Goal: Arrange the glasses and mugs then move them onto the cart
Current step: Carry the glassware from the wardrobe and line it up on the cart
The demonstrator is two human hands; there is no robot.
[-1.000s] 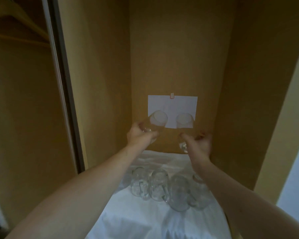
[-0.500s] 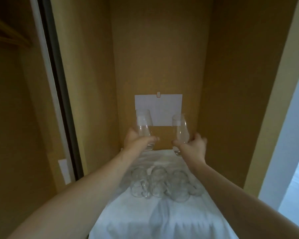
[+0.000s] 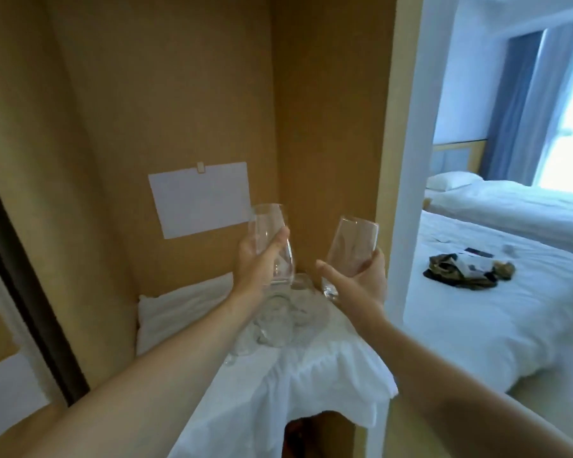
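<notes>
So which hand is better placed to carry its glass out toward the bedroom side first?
Probably the right hand. Its glass already sits beside the doorway edge with open space to its right. The left hand holds its glass deeper in the closet, over the mugs on the white cloth.

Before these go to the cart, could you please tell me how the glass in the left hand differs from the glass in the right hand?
The left-hand glass stands nearly upright; the right-hand glass leans, rim to the right. The left hand wraps its glass with the fingers across the front; the right hand cradles its glass from below, thumb beside its base. Both are clear, empty tumblers held above the white cloth.
</notes>
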